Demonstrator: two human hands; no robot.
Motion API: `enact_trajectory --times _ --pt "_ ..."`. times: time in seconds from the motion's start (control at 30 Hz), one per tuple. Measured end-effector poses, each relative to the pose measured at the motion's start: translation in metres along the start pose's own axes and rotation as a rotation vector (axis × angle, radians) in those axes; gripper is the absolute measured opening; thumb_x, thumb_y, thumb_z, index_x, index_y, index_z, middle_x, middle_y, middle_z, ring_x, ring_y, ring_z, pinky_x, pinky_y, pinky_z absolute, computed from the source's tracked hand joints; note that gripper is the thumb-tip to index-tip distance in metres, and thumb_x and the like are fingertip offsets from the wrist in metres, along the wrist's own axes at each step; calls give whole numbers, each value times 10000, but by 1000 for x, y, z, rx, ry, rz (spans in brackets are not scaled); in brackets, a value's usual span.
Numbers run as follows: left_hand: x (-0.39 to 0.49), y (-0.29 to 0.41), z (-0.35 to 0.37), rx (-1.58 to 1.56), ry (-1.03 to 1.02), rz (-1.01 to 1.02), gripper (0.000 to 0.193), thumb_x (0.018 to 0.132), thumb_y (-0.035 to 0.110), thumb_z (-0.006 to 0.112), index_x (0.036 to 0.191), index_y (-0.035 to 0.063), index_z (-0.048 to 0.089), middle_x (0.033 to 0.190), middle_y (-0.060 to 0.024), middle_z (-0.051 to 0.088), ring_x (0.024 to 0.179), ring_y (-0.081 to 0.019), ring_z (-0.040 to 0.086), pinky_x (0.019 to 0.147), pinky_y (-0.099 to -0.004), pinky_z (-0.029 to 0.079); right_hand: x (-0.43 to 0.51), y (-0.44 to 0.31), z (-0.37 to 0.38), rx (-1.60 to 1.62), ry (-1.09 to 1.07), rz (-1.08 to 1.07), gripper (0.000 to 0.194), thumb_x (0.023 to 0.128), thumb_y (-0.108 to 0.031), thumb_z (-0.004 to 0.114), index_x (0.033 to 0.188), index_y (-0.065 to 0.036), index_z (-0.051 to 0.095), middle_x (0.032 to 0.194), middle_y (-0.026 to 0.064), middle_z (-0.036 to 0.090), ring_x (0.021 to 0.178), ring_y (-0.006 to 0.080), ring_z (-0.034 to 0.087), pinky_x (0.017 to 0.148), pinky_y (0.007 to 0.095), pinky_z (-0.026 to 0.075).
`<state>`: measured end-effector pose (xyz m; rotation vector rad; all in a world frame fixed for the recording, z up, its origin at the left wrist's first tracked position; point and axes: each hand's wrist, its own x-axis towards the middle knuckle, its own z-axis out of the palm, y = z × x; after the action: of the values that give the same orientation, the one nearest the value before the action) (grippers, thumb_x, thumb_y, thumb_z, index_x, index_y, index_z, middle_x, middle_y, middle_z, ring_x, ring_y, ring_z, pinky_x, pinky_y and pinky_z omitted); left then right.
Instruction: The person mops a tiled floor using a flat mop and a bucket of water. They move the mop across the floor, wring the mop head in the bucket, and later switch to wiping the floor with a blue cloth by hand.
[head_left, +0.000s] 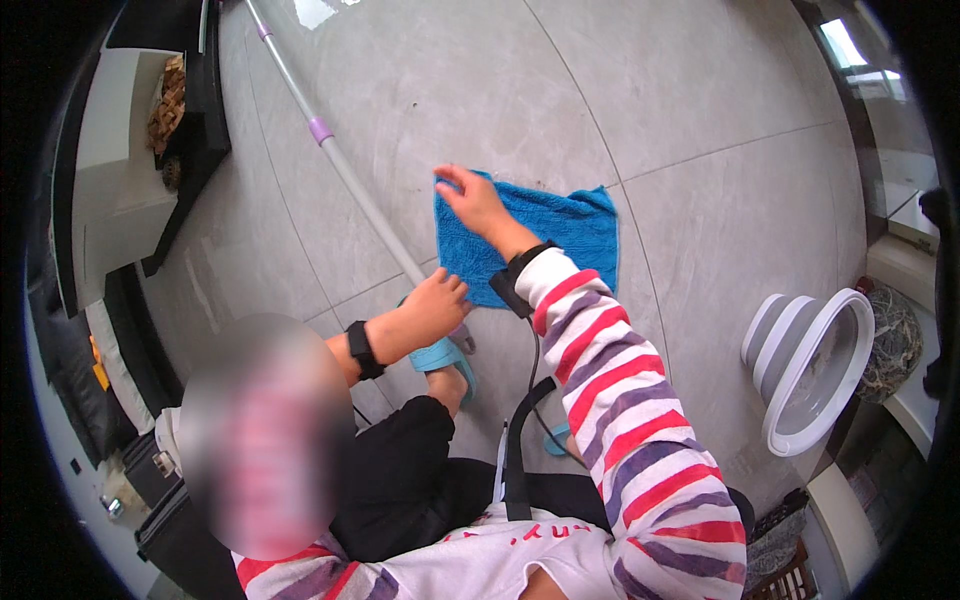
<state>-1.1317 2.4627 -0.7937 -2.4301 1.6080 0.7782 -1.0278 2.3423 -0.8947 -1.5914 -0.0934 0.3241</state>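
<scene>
My left hand (427, 316) is curled over the grey telescopic pole (367, 201) with purple joints, close to its near end. The hand covers part of the pole, and the purple end shows just below the fingers. A blue terry towel (559, 236) lies spread on the tiled floor with its upper edge rumpled. Over the towel's upper left corner is my right hand (474, 202), fingers loosely apart and nothing in them. Whether its fingertips touch the cloth I cannot tell. Both wrists wear black bands; a small black box with a cable sits by the right one.
Right of me stands a grey and white collapsible bucket (772, 360), beside a rough round object (892, 345). A light blue slipper (431, 356) is on my foot near the towel. Low furniture (124, 157) with wooden pieces (169, 109) lines the left. A blurred patch hides my left upper arm.
</scene>
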Motion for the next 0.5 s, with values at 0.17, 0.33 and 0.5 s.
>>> enact_trajectory --times 0.17,0.33,0.5 --pt "39 -5 45 3 -148 -4 253 677 238 656 892 109 622 894 -29 547 917 -191 505 761 -321 368 -21 4 -93 -684 313 61 239 834 -178 487 1034 -106 598 826 155 648 745 344 619 664 460 487" --pt "49 -30 44 -320 -165 -52 315 676 297 683 903 85 631 842 -90 607 813 -268 573 682 -373 443 -85 10 -170 -1108 397 -15 295 796 -109 551 1090 -90 557 987 90 565 937 283 549 710 401 494" --pt "78 -110 30 -484 641 -817 233 781 223 612 884 37 516 832 -184 615 754 -378 601 612 -445 491 -101 13 -173 -1170 277 156 421 759 -108 623 1162 -91 504 1017 98 546 949 287 543 708 408 492"
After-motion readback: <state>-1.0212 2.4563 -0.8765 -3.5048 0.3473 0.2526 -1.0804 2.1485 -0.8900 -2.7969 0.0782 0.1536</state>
